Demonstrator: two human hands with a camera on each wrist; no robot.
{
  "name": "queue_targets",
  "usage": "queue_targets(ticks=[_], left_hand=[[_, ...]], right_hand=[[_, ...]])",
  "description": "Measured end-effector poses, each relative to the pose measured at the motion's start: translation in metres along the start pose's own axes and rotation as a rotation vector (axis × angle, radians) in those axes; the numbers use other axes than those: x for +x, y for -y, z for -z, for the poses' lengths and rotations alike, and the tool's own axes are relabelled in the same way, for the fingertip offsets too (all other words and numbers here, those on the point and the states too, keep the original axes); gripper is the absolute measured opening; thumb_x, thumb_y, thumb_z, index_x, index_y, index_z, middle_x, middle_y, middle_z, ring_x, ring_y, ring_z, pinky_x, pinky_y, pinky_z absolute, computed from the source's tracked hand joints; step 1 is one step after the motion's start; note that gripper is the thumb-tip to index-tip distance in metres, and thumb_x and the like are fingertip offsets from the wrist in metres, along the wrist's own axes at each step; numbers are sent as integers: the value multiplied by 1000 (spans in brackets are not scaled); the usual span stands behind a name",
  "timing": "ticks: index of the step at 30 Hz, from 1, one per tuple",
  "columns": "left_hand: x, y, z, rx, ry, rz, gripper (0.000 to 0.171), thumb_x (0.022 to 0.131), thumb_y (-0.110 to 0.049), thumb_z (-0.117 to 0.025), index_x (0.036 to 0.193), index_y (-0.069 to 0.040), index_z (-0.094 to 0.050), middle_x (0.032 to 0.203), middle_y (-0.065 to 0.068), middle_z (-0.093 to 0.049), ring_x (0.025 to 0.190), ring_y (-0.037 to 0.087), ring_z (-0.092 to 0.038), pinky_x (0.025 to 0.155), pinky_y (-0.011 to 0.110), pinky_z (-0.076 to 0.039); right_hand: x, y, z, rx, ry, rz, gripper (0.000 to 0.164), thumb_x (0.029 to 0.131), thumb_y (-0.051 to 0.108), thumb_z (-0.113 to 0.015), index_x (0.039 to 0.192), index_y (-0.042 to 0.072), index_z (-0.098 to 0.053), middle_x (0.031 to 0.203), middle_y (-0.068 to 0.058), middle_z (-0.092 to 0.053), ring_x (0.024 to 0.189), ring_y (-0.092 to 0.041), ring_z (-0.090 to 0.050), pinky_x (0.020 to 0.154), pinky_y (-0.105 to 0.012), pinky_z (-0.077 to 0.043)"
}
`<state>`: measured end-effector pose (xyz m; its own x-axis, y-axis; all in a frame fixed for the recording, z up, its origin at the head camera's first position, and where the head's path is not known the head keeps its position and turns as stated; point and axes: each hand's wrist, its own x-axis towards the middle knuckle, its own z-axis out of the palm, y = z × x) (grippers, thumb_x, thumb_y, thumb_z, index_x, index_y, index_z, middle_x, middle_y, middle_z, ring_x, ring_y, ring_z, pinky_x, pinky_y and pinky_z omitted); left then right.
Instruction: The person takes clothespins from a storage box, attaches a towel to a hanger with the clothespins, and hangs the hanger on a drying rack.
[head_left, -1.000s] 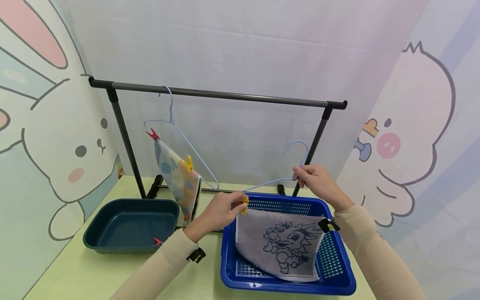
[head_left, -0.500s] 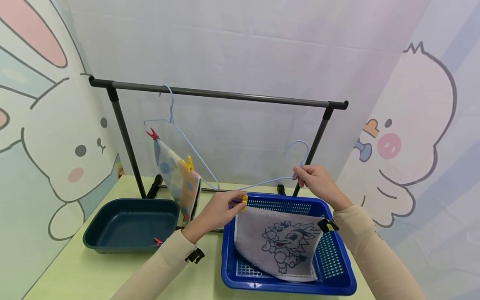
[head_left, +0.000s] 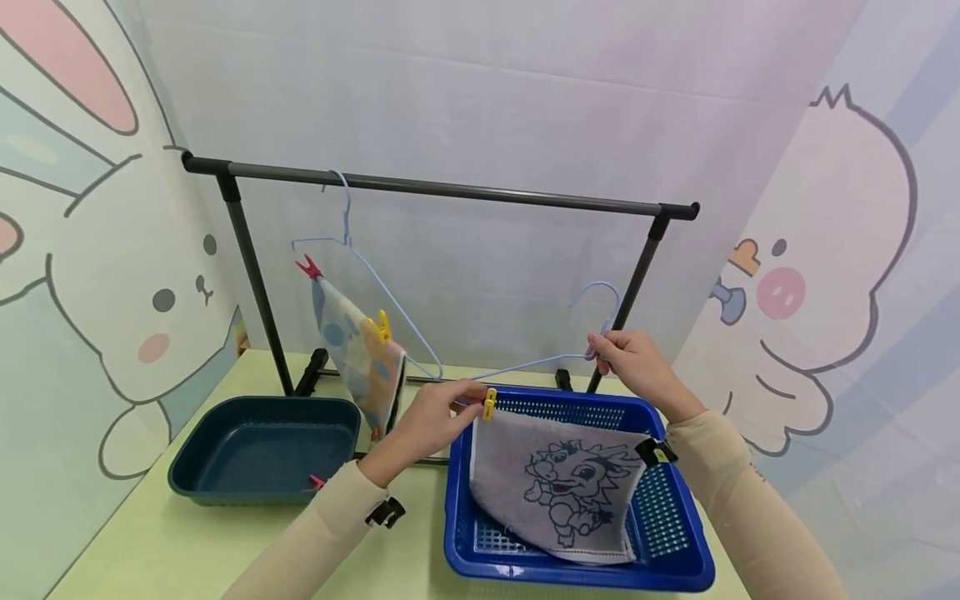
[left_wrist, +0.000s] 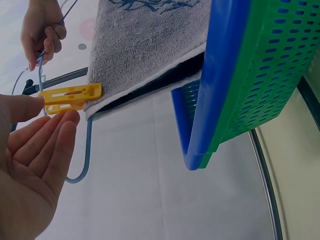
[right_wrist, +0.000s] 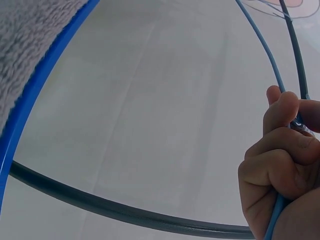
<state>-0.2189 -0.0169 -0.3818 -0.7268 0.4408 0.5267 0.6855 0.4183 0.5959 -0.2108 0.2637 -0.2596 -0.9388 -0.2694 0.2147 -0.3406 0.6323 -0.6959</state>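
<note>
- The left hand (head_left: 433, 417) pinches a yellow clip (head_left: 489, 403) at the upper left corner of the grey towel (head_left: 551, 483); the towel hangs down into the basket (head_left: 585, 575).
- The right hand (head_left: 633, 367) grips the blue hanger (head_left: 528, 364) below its hook, above the basket's back right corner.
- The rail (head_left: 487, 192) runs behind and above both hands, with a long stretch between the hung hanger (head_left: 390, 296) and the right post (head_left: 640, 271).
- A patterned cloth (head_left: 348, 350), bearing a red clip (head_left: 308, 267) and a second yellow clip (head_left: 381, 327), hangs just beyond the left hand, narrowing the room on that side.
- A strip of worktop (head_left: 397, 542) separates the basket from the dark tub (head_left: 255, 500); the left forearm crosses in front of the tub's right end.
- Only the left wrist view shows the thumb and fingertips on the clip, the towel's dark inner fold and the basket's green outer side (left_wrist: 270, 75). Whether the clip also bites the hanger, I cannot tell.
- The right wrist view shows the fingers curled tightly, hanger wire emerging above and below them.
- Only the head view shows a red peg (head_left: 317, 482) in the tub.
</note>
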Motion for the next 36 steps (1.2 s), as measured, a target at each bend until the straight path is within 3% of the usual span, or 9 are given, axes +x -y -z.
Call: queue_targets(ticks=[11,20,32,36], left_hand=[[-13,10,6,48,-12,1,13,86,-18,-57,95,-12,-65,86,-10,-61,72,-1,-54,61,21,-47],[-31,17,17,29,23,59,8,86,-18,-57,84,-23,-63,72,-18,-56,63,-2,-52,58,19,-45],[-57,32,31,30,63,83,9,86,-18,-57,81,-24,-61,68,-17,-55,58,1,-51,53,20,-45],[-65,40,40,34,74,98,9,87,-21,-56,80,-25,-61,68,-16,-55,58,1,-52,52,20,-45]], right_hand=[[9,-32,0,13,-3,-2,48,90,43,-41,68,4,-56,70,-15,-54,64,-25,-41,62,-34,-38],[9,-34,-2,10,-19,-10,50,88,48,-42,66,5,-57,72,-13,-56,58,-24,-36,55,-33,-36],[7,-35,-1,-1,-23,-11,50,89,47,-41,66,5,-56,72,-9,-56,58,-24,-37,53,-32,-35],[7,-36,0,6,-19,-17,50,89,46,-41,66,5,-56,70,-14,-55,55,-23,-36,52,-32,-34]])
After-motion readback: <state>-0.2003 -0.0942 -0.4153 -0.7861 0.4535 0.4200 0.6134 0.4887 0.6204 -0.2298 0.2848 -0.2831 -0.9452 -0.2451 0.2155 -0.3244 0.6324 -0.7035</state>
